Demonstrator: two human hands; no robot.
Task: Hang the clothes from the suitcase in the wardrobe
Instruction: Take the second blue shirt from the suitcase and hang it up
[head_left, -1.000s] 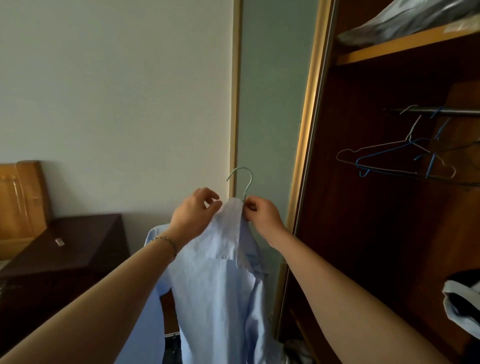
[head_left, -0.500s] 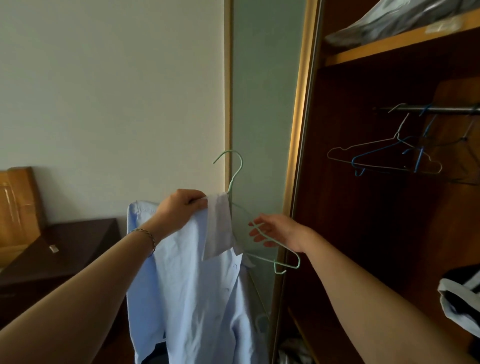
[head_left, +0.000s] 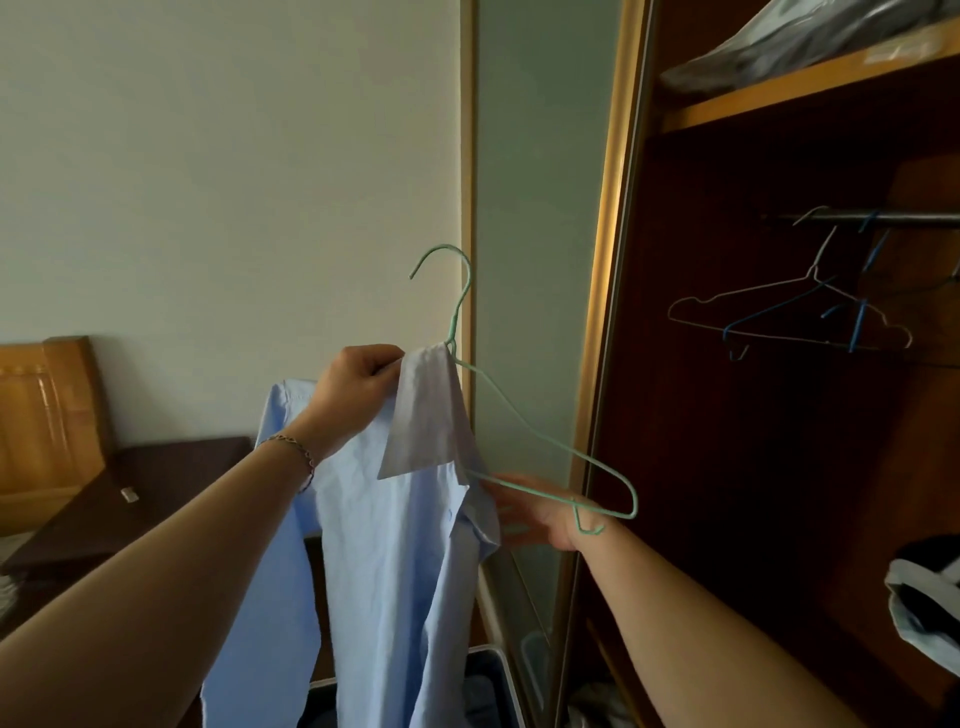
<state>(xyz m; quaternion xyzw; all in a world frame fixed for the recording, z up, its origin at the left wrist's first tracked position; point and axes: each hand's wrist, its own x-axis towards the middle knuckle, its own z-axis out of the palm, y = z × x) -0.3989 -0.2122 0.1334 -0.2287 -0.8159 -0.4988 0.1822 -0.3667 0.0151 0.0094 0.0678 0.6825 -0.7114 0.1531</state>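
Note:
A light blue shirt (head_left: 384, 561) hangs half on a mint-green wire hanger (head_left: 524, 431); the hanger's right arm sticks out bare. My left hand (head_left: 358, 384) grips the shirt's collar at the hanger's neck and holds both up in front of the wall. My right hand (head_left: 540, 514) is lower, fingers stretched out toward the shirt's loose right shoulder, behind the hanger's bottom wire; it is blurred. The open wardrobe (head_left: 779, 415) stands to the right, with a metal rail (head_left: 893, 221). A corner of the dark suitcase (head_left: 483, 686) shows below the shirt.
Several bare wire hangers (head_left: 795, 322) hang on the rail. A wooden shelf (head_left: 810, 83) above carries a grey bundle. Dark and pale clothing (head_left: 924, 592) sits at the wardrobe's lower right. A sliding door's gold frame (head_left: 602, 322) edges the opening. A dark wooden cabinet (head_left: 130, 499) stands at left.
My right hand let go of the hanger's neck and dropped to the shirt's right side. The hanger's right arm slid out of the shirt and is now bare. My left hand lifted slightly.

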